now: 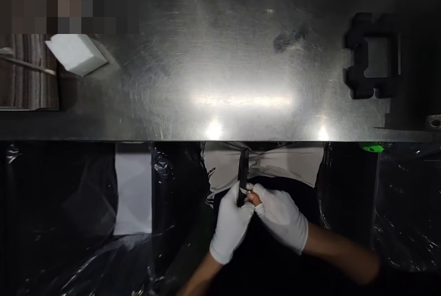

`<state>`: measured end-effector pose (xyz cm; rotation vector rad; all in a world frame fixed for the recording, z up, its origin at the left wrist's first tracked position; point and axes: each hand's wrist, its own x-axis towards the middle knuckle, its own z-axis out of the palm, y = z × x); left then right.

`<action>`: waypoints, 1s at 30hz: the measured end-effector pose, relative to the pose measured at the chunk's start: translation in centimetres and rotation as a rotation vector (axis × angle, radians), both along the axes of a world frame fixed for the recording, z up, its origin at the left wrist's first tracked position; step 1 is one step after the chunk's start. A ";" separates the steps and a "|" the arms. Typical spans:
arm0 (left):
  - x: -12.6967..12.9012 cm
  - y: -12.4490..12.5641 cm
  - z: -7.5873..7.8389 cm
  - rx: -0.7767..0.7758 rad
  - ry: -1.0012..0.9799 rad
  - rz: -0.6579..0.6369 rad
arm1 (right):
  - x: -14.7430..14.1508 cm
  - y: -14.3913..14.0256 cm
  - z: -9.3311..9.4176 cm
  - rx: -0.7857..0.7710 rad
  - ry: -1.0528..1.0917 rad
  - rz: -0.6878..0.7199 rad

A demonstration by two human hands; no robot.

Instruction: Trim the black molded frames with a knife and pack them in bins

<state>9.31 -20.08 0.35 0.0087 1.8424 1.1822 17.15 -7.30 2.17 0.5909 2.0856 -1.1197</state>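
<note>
Steel table [220,57] fills the upper view, carrying a black foam block [374,57] at right and a white block [76,53] at left; below its front edge, black plastic sheeting [69,222]. Both gloved hands work below the edge, in front of the body: left hand [231,224] is clenched around a slim black tool [243,174], held upright, while right hand [282,215] pinches a small part at the tool's lower end, too small to identify. Judged step: fitting or adjusting at the tool's base; the next move likely calls for a steady left grip and fine right fingertip control.
</note>
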 end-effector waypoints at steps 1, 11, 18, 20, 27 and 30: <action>0.0 0.0 0.0 -0.003 0.006 0.000 | 0.0 -0.1 0.1 0.009 -0.009 -0.001; 0.2 -0.1 -0.1 -0.014 0.035 0.016 | 0.5 0.1 0.1 -0.040 0.037 -0.054; -4.7 -1.5 -0.2 0.065 -0.099 -0.315 | 0.9 4.4 -1.2 0.196 0.425 -0.240; -6.9 -2.0 -0.5 0.100 -0.186 -0.444 | -0.4 5.9 -2.0 0.129 0.449 -0.102; -4.8 -5.4 -1.3 -0.168 0.779 0.054 | -2.5 6.3 -3.5 0.034 0.392 -0.276; -0.8 -5.1 -1.6 -0.103 0.564 0.105 | -2.2 3.5 -3.4 -0.035 0.417 -0.457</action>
